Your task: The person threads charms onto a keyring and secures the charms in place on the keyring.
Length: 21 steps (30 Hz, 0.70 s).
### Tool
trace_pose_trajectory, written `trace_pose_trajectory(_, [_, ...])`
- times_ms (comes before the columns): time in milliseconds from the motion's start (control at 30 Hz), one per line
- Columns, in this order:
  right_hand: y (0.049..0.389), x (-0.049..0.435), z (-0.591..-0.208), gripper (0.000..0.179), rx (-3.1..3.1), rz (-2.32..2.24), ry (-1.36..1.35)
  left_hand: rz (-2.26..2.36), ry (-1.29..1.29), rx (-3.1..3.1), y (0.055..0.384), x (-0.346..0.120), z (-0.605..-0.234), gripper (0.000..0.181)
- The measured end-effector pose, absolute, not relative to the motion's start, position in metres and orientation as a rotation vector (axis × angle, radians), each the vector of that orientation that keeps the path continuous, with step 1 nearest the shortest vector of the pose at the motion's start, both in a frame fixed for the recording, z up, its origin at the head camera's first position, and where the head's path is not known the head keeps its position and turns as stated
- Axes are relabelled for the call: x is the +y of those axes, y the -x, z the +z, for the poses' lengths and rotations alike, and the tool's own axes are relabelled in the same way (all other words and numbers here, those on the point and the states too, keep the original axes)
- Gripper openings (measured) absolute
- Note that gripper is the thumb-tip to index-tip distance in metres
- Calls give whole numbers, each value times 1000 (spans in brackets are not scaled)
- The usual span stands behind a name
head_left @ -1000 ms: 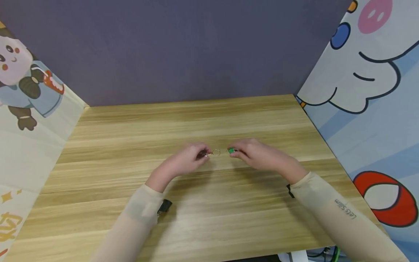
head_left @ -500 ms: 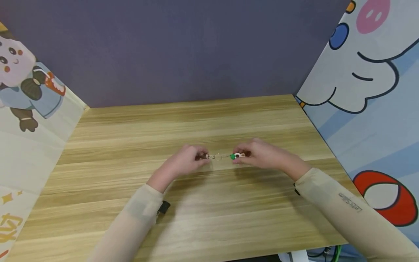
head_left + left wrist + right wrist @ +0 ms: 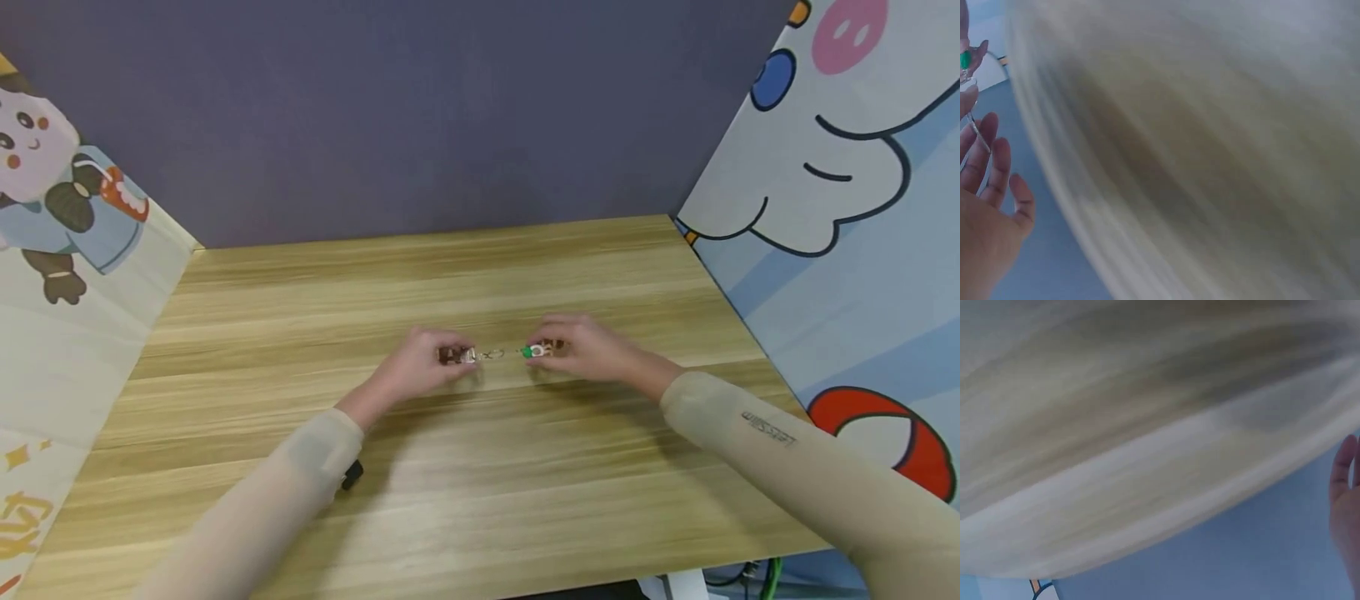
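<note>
Just above the middle of the table, a small keychain stretches between my two hands. My left hand (image 3: 412,367) pinches its dark brown and silvery end (image 3: 456,355). My right hand (image 3: 592,350) grips a little charm (image 3: 536,351), green at the tip with white and brown behind. A thin pale ring and chain (image 3: 491,354) bridge the gap between the fingertips. In the left wrist view, the green bit (image 3: 965,60) shows at the left edge, above my spread lower fingers. The right wrist view catches only part of my right hand (image 3: 1346,506); the charm is outside it.
A wood-grain table (image 3: 300,300) lies below, with a plain purple-grey panel (image 3: 435,117) behind. Cartoon-printed panels (image 3: 847,175) flank both sides. Cables (image 3: 770,577) and a white object (image 3: 685,585) show past the front edge.
Both hands have turned slightly, baring more of the brown end and the charm. The right forearm has shifted and the gap between the hands stays about the same.
</note>
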State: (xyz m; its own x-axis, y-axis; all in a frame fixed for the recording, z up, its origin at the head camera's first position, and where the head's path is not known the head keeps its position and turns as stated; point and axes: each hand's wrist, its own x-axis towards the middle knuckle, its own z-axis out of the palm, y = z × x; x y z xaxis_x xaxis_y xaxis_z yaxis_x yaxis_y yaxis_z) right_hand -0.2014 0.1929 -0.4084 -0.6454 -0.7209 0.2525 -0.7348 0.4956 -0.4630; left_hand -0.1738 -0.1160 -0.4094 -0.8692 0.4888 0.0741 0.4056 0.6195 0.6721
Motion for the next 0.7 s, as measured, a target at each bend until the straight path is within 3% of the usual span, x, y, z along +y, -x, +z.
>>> trace_pose_trajectory(333, [205,180,-425,21,-2859,953,-1155,997,-639,2774,179,-127,-430,38])
trace_pose_trajectory(700, [208,176,-440,23,-2892,750,-1245,853,-692,2871,179,-132,-441,31])
